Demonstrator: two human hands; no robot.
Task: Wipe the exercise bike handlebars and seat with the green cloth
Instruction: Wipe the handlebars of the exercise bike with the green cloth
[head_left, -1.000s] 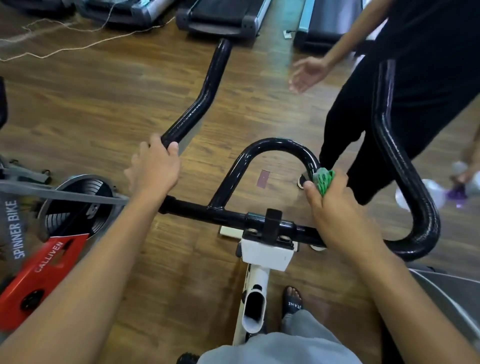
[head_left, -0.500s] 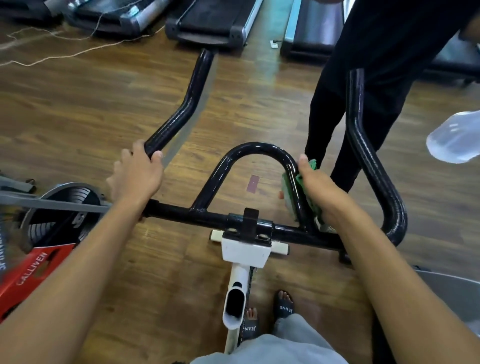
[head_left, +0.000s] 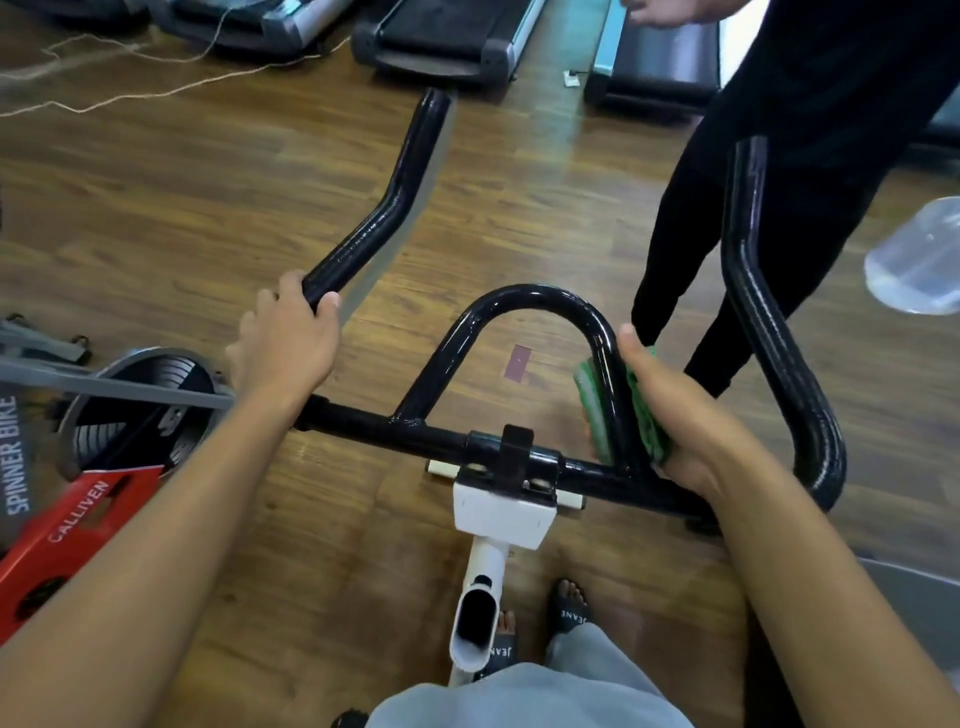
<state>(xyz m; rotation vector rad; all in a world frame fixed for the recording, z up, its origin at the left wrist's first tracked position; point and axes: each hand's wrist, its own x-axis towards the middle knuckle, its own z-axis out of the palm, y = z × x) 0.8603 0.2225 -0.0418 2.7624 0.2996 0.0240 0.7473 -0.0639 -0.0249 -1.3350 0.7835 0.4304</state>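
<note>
Wooden gym flooring (head_left: 156, 218) running under everything, treadmills (head_left: 441, 36) lining the far edge, a loose cord trailing across the far left. Looking down on black handlebars (head_left: 415, 436) of a white-framed exercise bike (head_left: 501, 512), seat out of view. Left hand (head_left: 283, 343) wrapping the near end of the left horn, fingers (head_left: 324, 301) curling closed over the tube, probably bracing the bars so they are not swinging under the rubbing. Right hand (head_left: 675, 415) clamping the green cloth (head_left: 592, 410) around the right leg of the centre loop, close above its joint with the crossbar; cloth folding round both sides of the tube, showing green on the left of it and between palm and tube on the right, thumb pointing up along the bar. Gripping like that seemingly for covering the whole circumference in one sliding pass. Judging by the placement, working through the inner loop, with the tall right horn and the seat likely awaiting attention. Standing just beyond the right horn, a person in black clothing (head_left: 779, 182), legs close to the bars; a clear plastic bottle (head_left: 914, 254) hovering at the far right edge, holder not visible. Lying at the left, a second bike with a red guard (head_left: 72, 525) and grey flywheel (head_left: 140, 384). Sandalled feet (head_left: 569, 608) showing near the bike's post.
</note>
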